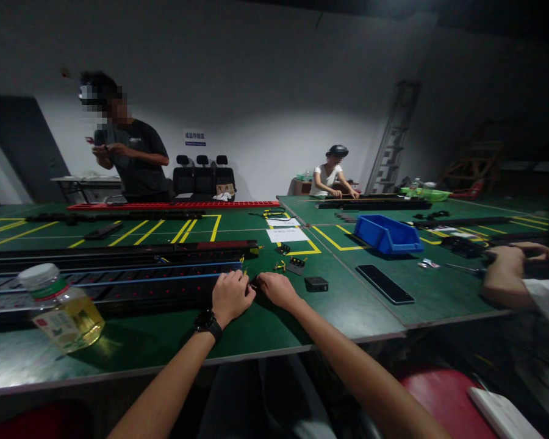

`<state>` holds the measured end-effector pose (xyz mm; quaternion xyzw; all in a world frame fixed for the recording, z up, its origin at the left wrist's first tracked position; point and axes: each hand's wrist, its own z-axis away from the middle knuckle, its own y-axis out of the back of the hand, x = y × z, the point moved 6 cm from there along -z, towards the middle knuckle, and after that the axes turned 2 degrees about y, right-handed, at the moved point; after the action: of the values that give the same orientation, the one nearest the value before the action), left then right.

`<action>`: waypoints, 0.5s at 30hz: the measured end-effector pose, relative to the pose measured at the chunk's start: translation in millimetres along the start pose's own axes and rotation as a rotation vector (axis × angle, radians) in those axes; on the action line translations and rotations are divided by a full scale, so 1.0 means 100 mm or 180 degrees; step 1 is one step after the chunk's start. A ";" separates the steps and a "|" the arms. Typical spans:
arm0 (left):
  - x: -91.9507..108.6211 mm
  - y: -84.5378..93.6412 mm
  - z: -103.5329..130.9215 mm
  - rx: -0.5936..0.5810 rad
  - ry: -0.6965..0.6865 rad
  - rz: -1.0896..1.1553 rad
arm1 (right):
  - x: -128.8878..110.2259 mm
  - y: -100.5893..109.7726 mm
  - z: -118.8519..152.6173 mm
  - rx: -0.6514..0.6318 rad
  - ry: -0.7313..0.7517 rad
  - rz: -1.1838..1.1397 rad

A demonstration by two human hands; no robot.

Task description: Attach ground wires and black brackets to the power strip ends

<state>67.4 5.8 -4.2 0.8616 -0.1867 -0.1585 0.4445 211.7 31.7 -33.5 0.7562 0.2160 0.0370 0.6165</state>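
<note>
My left hand (232, 295), with a black watch (208, 324) on its wrist, is closed at the right end of a long black rail with blue edges (160, 278). Close beside it, my right hand (278, 289) is closed too, its fingertips almost meeting the left ones. Something small and dark shows between the fingertips, too hidden to name. Just beyond the right hand lie a small black bracket-like part (295, 265) with yellow bits around it and a small black box (316, 284).
A drink bottle (66, 311) stands at the left, partly in front of the rail. To the right are a phone (384, 284), a blue bin (387, 235) and another person's hands (507, 268). Two people (135, 152) work across the table, near a red rail (174, 205).
</note>
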 end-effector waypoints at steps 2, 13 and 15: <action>0.00 0.00 0.00 -0.0001 0.0003 0.0009 | 0.00 0.00 0.00 0.0009 -0.0003 0.0009; 0.00 0.00 0.00 -0.0015 0.0023 -0.0001 | 0.00 -0.01 0.00 -0.0011 -0.0008 0.0011; -0.01 0.00 0.00 -0.0016 0.0029 0.0004 | 0.00 -0.01 0.00 -0.0006 -0.0006 0.0016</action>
<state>66.8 5.8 -4.2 0.8611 -0.1849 -0.1547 0.4477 211.3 31.3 -34.3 0.7562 0.2135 0.0380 0.6173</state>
